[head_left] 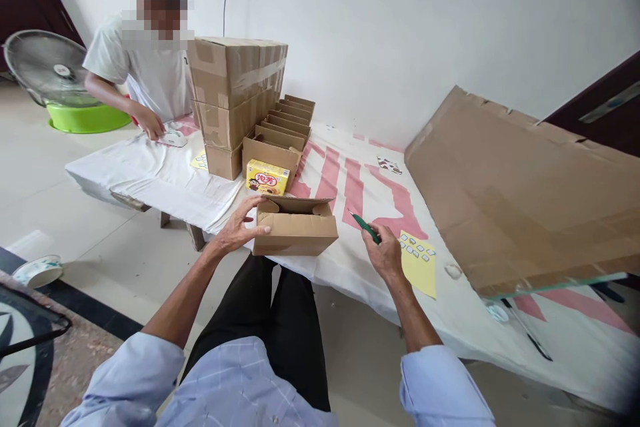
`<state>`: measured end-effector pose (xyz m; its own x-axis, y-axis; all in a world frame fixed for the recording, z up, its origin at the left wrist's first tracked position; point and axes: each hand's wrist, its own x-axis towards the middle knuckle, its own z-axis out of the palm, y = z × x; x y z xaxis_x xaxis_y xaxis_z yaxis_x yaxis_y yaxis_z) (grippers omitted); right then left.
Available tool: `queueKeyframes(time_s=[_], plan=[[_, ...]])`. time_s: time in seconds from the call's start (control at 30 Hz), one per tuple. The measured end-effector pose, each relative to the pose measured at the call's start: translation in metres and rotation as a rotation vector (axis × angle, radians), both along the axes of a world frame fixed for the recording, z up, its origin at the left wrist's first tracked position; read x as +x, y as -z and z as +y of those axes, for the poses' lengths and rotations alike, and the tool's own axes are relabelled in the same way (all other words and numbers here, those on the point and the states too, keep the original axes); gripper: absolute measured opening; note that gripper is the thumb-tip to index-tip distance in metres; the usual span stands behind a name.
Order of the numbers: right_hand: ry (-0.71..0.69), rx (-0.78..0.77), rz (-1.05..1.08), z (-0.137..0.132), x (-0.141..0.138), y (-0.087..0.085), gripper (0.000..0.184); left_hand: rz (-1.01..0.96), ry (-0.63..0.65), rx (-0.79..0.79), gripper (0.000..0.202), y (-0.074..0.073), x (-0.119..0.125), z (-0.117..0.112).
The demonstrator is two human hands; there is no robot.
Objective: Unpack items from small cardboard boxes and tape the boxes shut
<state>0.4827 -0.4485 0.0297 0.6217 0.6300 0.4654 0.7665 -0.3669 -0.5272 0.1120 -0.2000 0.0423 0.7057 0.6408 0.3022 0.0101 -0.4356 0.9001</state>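
An open brown cardboard box (296, 225) sits at the near edge of the cloth-covered table (345, 260). My left hand (240, 227) rests against its left end, fingers curled around the corner. My right hand (384, 250) is closed on a green pen-like tool (364, 227), to the right of the box. A yellow sheet of small stickers (419, 263) lies just right of that hand. A yellow snack box (267, 177) stands behind the cardboard box.
A row of open small cartons (283, 127) and a stack of taped boxes (235, 93) stand at the back. A large flat cardboard sheet (525, 193) leans on the right. Another person (145, 60) works at the table's far left. A fan (47, 67) stands behind.
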Motion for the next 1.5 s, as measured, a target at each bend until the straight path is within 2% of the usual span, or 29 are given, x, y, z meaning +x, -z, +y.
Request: queueKeyframes(time_s=[0.13,0.2,0.27,0.33,0.4,0.5,0.57,0.7,0.8,0.9,1.03,1.17,1.3,1.5], plan=[[0.150,-0.202,0.032,-0.013,-0.001,0.038,0.042,0.061,0.056,0.031,0.088,-0.005,-0.006,0.002],[0.172,-0.213,0.032,-0.019,0.000,0.052,0.042,0.087,0.082,0.050,0.084,-0.006,-0.008,0.003],[0.149,-0.171,0.020,-0.021,-0.002,0.056,0.045,0.096,0.093,0.068,0.078,-0.006,-0.009,0.003],[0.090,-0.083,0.048,-0.016,-0.009,0.047,0.051,0.082,0.098,0.083,0.071,-0.005,-0.009,0.003],[-0.012,0.030,0.161,-0.004,-0.022,0.030,0.055,0.067,0.109,0.092,0.065,-0.006,-0.008,0.002],[-0.247,0.170,0.387,0.019,-0.051,0.002,0.051,0.062,0.119,0.090,0.062,-0.010,-0.007,-0.001],[-0.374,0.229,0.431,0.032,-0.073,-0.014,0.046,0.059,0.117,0.085,0.060,-0.012,-0.008,-0.002],[-0.412,0.280,0.367,0.036,-0.104,-0.030,0.029,0.039,0.114,0.083,0.053,-0.013,-0.012,-0.001],[-0.431,0.263,0.301,0.025,-0.115,-0.036,0.021,0.045,0.121,0.067,0.062,-0.015,-0.015,0.001],[-0.498,0.222,0.258,0.013,-0.115,-0.043,0.024,0.039,0.121,0.020,0.068,-0.020,-0.014,0.000],[-0.522,0.194,0.315,0.016,-0.100,-0.056,0.042,0.057,0.059,0.017,0.058,-0.028,-0.005,-0.009],[-0.442,0.232,0.213,0.036,-0.075,-0.070,0.021,0.090,0.005,0.034,0.053,-0.028,0.004,-0.015],[-0.563,0.111,0.095,0.057,-0.056,-0.079,0.034,0.089,-0.005,0.061,0.052,-0.024,0.006,-0.012],[-0.640,0.068,0.026,0.073,-0.057,-0.079,0.012,0.075,-0.031,0.079,0.049,-0.021,0.008,-0.011]])
